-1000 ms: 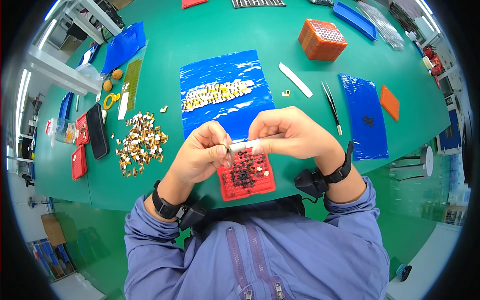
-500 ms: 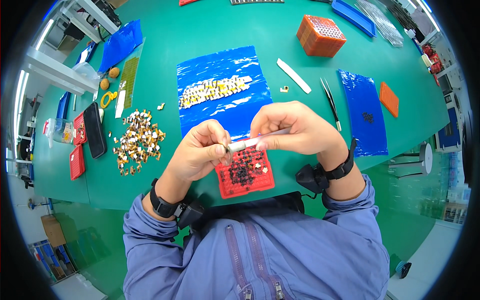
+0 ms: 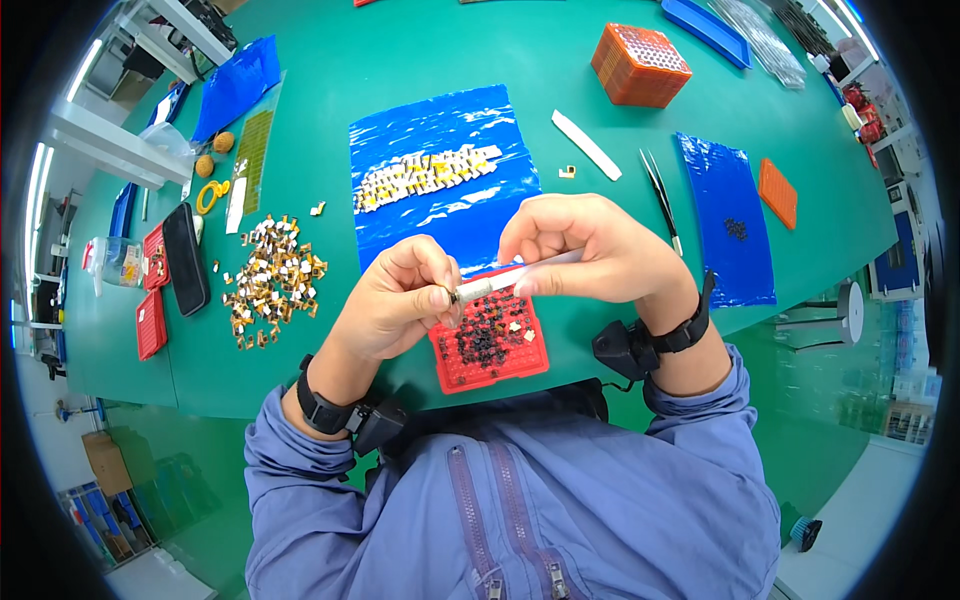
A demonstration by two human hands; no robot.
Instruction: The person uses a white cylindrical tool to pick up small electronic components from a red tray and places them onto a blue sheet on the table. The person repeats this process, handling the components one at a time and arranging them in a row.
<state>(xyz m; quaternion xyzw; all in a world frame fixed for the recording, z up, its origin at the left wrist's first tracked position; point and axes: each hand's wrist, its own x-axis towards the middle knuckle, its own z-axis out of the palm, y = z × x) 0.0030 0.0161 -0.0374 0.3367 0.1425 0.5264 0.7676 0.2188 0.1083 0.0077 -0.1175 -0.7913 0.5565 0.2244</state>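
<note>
Above a red tray (image 3: 455,376) scattered with small black parts, my two hands meet. My left hand (image 3: 400,305) pinches a tiny dark piece, mostly covered by the thumb and forefinger. In my right hand (image 3: 595,250) is a slim white flat stick (image 3: 505,279), gripped between thumb and fingers. Its left end touches or nearly touches the piece in the left fingertips. Beyond the hands, rows of small white-and-yellow parts (image 3: 425,178) lie on a blue sheet (image 3: 440,120). A loose heap of white-and-gold parts (image 3: 272,275) is left of my left hand.
Tweezers (image 3: 660,200), another white strip (image 3: 586,145) and a blue sheet (image 3: 725,200) with black bits lie to the right. An orange tray stack (image 3: 640,68) stands farther back. On the left are a black phone (image 3: 186,260), yellow scissors (image 3: 212,195) and red trays (image 3: 152,325).
My hands stay almost in place over the red tray. The white stick's end has shifted slightly at the left fingertips. The view has moved a little.
</note>
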